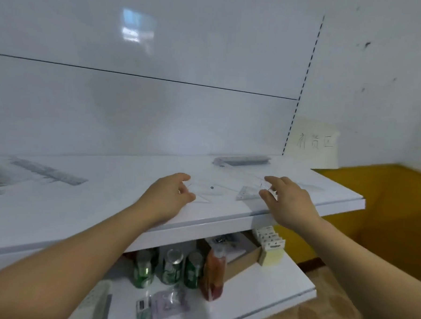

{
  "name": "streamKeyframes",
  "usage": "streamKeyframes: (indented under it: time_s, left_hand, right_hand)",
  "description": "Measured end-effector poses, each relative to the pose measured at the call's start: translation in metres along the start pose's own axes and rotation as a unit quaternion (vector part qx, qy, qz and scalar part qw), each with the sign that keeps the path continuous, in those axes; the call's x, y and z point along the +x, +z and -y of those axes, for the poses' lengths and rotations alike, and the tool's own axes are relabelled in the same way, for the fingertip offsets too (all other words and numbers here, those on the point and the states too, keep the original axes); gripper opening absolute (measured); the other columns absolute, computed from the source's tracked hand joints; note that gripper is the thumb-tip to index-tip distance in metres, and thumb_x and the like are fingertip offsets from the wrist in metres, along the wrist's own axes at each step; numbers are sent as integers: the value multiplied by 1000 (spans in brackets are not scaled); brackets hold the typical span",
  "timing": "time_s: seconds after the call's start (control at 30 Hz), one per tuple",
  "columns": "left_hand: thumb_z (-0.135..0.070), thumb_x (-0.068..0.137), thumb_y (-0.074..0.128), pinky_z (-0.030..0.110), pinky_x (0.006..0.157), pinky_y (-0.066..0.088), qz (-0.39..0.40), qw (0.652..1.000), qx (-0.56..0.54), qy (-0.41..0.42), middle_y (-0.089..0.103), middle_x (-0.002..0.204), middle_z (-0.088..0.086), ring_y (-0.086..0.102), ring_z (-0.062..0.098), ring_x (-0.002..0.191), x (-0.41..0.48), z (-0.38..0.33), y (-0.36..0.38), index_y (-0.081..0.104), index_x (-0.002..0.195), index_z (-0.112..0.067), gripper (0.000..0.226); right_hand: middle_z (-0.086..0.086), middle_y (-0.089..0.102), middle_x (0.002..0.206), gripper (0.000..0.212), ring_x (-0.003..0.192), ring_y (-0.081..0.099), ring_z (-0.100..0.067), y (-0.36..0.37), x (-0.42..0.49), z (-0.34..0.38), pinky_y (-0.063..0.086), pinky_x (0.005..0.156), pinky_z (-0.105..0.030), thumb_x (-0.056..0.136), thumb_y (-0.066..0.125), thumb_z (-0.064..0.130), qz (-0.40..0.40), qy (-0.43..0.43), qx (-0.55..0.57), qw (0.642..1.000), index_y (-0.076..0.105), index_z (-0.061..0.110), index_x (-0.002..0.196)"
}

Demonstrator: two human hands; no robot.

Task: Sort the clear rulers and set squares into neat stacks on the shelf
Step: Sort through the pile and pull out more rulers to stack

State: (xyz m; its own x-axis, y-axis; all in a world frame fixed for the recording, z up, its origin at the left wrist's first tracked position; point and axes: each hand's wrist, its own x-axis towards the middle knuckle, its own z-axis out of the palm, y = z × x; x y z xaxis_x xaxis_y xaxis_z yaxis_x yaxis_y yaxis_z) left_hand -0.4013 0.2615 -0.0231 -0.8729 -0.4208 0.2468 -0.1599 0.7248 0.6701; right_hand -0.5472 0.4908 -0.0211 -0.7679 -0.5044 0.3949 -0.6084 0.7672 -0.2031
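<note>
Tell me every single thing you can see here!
top shelf: one, white, across the middle
set squares: at least two, clear, top shelf, between the hands
ruler stack: one, clear, top shelf, back right
loose rulers: a few, clear, top shelf, left, blurred
paper sign: one, pale, wall at right
lower shelf: one, white, underneath
cans: three, green, lower shelf
packet: one, red-orange, right of the cans
cardboard box: one, brown, behind the packet
yellow pack: one, yellow, right of the box
plastic bag: one, purplish, lower shelf front
left hand: one, fingers curled at the set squares, grip unclear
right hand: one, fingers curled at the set squares, grip unclear
</note>
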Motion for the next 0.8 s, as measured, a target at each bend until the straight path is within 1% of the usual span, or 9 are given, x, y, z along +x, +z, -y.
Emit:
streamKeyframes:
  time_s: [0.1, 0.2, 0.33, 0.47, 0.53, 0.63, 0.8]
  left_hand:
    - [-34, 89, 59, 26, 89, 40, 0, 1000, 9, -19, 58, 107, -8, 54, 13, 101, 19, -32, 40, 43, 137, -23, 51]
    - [-36, 90, 59, 28, 95, 40, -3, 999, 20, -41, 56, 122, -3, 53, 15, 110, 32, -51, 65, 43, 137, -21, 52]
    - [-41, 89, 59, 28, 96, 40, 3, 997, 54, -52, 54, 128, -4, 52, 15, 114, 47, -66, 84, 44, 136, -22, 54]
    - [-46, 87, 58, 38, 103, 40, 1, 994, 101, -46, 51, 135, -3, 49, 17, 121, 60, -74, 98, 46, 135, -21, 56]
    - [-49, 86, 56, 41, 103, 39, 6, 989, 143, -45, 51, 134, -4, 47, 18, 122, 65, -77, 104, 47, 133, -24, 54]
    - [-54, 85, 55, 40, 101, 36, 24, 981, 185, -48, 51, 132, -8, 46, 17, 121, 70, -80, 107, 49, 130, -28, 52]
    - [-53, 84, 56, 36, 102, 35, 37, 982, 176, -65, 50, 129, -12, 45, 13, 118, 66, -85, 108, 50, 127, -32, 49]
  right_hand:
    - [-2, 52, 133, 48, 119, 51, -22, -10, 11, -50, 41, 99, -41, 98, 39, 45, 9, 10, -1, 1000, 40, 24, 141]
    - [-2, 52, 134, 47, 120, 51, -22, -11, 25, -81, 41, 100, -41, 98, 40, 44, 17, 15, 14, 1000, 42, 23, 140]
    - [-2, 53, 132, 47, 118, 51, -21, 0, 51, -101, 42, 99, -41, 96, 41, 45, 31, 12, 37, 999, 43, 24, 139]
    - [-1, 53, 131, 47, 117, 52, -21, 11, 79, -108, 42, 100, -42, 96, 41, 46, 34, -3, 50, 998, 44, 25, 138]
    - [-1, 53, 131, 46, 117, 51, -21, 15, 93, -110, 41, 100, -41, 97, 40, 45, 41, -12, 53, 998, 44, 24, 138]
    - [-1, 53, 128, 45, 116, 50, -20, 22, 114, -114, 40, 99, -39, 97, 39, 44, 59, -35, 56, 996, 45, 24, 137]
    - [0, 51, 130, 45, 119, 48, -20, 34, 153, -118, 38, 100, -37, 97, 40, 44, 85, -78, 57, 992, 44, 24, 137]
